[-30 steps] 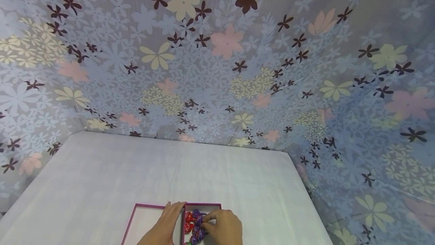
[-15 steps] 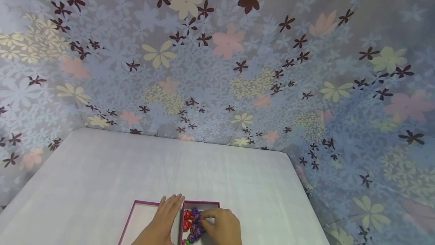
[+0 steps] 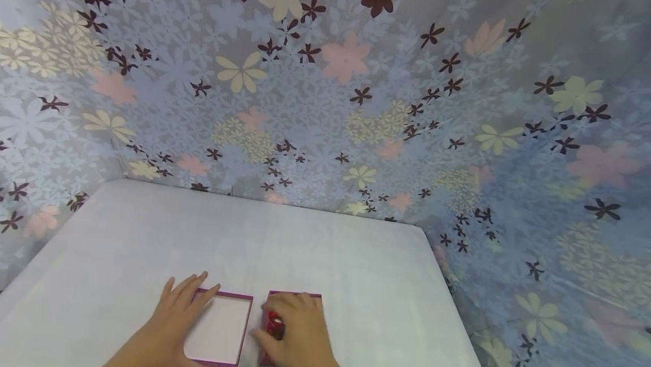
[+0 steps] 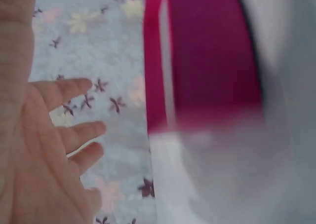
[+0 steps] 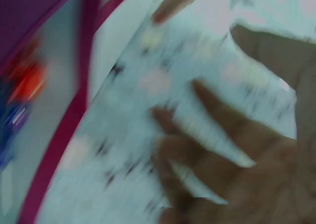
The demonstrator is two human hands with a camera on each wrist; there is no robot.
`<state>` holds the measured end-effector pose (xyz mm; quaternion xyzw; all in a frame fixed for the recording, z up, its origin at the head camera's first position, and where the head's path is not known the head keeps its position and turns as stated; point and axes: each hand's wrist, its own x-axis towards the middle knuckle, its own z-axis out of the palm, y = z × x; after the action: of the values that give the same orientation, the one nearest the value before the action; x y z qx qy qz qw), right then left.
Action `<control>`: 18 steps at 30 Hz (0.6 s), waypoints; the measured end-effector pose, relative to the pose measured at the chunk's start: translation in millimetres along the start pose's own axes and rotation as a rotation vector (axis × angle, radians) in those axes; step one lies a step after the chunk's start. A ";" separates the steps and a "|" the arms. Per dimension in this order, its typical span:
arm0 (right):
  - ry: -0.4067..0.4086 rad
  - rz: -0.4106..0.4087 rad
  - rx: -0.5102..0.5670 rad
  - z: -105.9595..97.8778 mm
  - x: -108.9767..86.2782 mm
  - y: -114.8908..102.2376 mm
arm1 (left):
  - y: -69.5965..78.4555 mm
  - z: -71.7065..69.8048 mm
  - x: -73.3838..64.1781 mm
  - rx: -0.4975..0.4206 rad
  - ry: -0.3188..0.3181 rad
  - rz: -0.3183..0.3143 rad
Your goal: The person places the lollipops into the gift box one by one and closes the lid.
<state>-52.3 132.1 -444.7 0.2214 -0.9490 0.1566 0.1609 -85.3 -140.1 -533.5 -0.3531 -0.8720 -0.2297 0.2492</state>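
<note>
A shallow magenta-rimmed tray with a white inside (image 3: 221, 327) lies at the bottom middle of the head view. My left hand (image 3: 170, 322) is at its far left corner, fingers spread, fingertips overlapping the rim. Right of it, across a narrow gap, stands a matching box (image 3: 295, 293) holding red wrapped candies (image 3: 275, 322). My right hand (image 3: 301, 324) hovers over this box, thumb and fingers apart, hiding most of its contents. In the right wrist view, blurred orange-red (image 5: 29, 81) and blue-purple wrapped candies (image 5: 12, 120) show inside the box, away from the loosely spread fingers.
Both boxes rest on a white-covered table (image 3: 244, 237). A flowered cloth (image 3: 305, 101) hangs behind it and along its sides. The table's right edge runs down past the right hand.
My right hand has let go of the purple candies and shifted left over the box. My left hand has moved left to the white tray's far corner. A gap now separates the two boxes.
</note>
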 end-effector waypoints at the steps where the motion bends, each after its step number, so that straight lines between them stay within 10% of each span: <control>1: -0.079 -0.023 -0.036 1.2 3.7 -9.2 | -3.8 -5.0 -5.5 0.002 -0.013 -0.005; 8: -0.558 -0.110 -0.355 16.6 27.6 -40.1 | -19.0 -16.4 -18.2 -0.024 -0.124 0.005; 18: -0.739 -0.092 -0.574 56.9 36.7 -54.1 | -28.1 -10.5 -30.0 -0.101 -0.174 -0.044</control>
<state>-71.4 51.4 -469.9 0.2506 -0.9368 -0.2090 -0.1264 -84.2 -179.3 -549.6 -0.3647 -0.8851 -0.2474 0.1494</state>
